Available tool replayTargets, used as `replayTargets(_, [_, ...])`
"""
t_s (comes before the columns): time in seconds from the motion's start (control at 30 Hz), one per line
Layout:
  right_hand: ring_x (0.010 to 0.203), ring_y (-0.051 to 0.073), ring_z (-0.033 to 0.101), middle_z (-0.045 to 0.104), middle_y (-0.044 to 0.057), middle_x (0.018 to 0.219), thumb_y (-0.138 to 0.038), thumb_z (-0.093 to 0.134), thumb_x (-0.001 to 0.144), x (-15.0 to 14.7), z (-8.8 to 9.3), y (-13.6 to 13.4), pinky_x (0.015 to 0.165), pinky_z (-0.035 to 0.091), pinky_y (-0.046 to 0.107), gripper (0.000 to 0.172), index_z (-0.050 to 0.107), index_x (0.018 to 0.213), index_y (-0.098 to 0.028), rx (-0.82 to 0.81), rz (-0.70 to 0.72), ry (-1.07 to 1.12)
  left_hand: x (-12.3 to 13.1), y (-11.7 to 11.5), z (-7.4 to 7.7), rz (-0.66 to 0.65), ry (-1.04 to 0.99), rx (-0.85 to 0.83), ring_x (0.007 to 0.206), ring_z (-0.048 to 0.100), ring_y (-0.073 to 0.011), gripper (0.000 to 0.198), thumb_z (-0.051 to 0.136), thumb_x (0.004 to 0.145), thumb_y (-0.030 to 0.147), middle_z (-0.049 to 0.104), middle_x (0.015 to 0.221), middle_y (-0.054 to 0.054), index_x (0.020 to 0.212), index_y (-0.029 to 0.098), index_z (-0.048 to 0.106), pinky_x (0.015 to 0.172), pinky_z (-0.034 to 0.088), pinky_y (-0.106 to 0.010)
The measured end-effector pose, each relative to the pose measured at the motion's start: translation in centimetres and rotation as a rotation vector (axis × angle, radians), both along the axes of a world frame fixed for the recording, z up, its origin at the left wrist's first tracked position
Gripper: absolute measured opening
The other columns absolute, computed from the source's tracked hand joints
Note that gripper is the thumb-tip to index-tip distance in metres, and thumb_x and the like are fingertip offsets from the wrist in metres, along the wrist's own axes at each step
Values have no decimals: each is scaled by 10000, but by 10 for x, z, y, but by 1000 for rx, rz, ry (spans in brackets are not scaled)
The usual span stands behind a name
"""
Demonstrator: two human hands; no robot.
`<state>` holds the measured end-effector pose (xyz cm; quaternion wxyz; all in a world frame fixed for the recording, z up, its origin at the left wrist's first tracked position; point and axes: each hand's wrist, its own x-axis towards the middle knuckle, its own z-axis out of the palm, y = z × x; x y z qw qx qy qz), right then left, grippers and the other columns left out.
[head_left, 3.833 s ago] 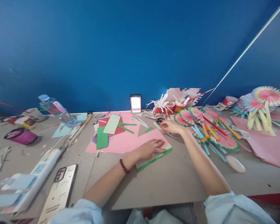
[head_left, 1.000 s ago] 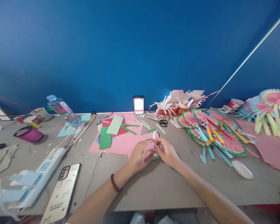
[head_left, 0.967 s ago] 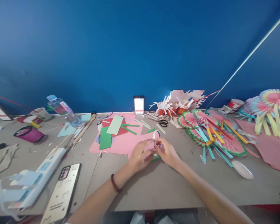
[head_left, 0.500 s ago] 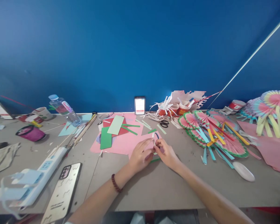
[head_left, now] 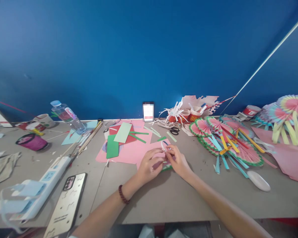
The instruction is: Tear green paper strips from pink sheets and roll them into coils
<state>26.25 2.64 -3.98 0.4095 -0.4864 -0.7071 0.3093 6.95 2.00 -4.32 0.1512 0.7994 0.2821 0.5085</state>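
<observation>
My right hand (head_left: pixel 179 162) pinches a narrow white strip (head_left: pixel 162 145) between thumb and fingers. The strip bends up into a small loop with a dark blue part at its right side. Close beside it, my left hand (head_left: pixel 151 164) has its fingers bent and apart, the index fingertip right by the strip. Whether that fingertip touches it, I cannot tell. Beneath the hands, partly covered, lies a piece with a green edge (head_left: pixel 167 168). Pink paper (head_left: pixel 129 154) spreads out to the left, bearing a green card (head_left: pixel 112 147) and a pale green card (head_left: pixel 123 132).
Black-handled scissors (head_left: pixel 174 131) lie beyond the hands. Pleated paper fans (head_left: pixel 245 152) and a white oval object (head_left: pixel 258 180) are on the right. To the left are a phone (head_left: pixel 66 205), a power strip (head_left: pixel 53 175) and a water bottle (head_left: pixel 72 119). A lit screen (head_left: pixel 148 112) stands against the wall.
My left fingers have spread a little and eased away from the right fingertips. The white loop has tipped slightly to the left in my right hand.
</observation>
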Motion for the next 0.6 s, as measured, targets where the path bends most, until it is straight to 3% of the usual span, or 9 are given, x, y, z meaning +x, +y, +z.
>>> replayTargets(0.3, [599, 178, 665, 692, 6, 737, -363, 447, 973, 4, -5, 5, 646, 535, 291, 214, 597, 1082, -256, 6, -6, -32, 1, 1, 4, -56, -171, -302, 1037, 706, -250, 132, 645, 899, 214, 729, 1097, -94, 923, 239, 772, 933, 590, -404])
replayTargets(0.47, [864, 220, 751, 758, 66, 922, -304, 465, 948, 1, -2, 4, 800, 576, 335, 259, 563, 1179, -237, -1, 69, -29, 1, 5, 5, -53, -292, -421, 977, 715, -226, 107, 668, 909, 269, 756, 999, -92, 889, 214, 758, 911, 579, -393])
replayTargets(0.6, [762, 207, 724, 729, 39, 860, -340, 479, 945, 0, -2, 4, 727, 569, 315, 206, 571, 1098, -237, 20, 62, -41, 0, 7, 5, -8, -377, -473, 960, 711, -219, 131, 696, 901, 317, 770, 963, -88, 843, 215, 752, 869, 564, -358])
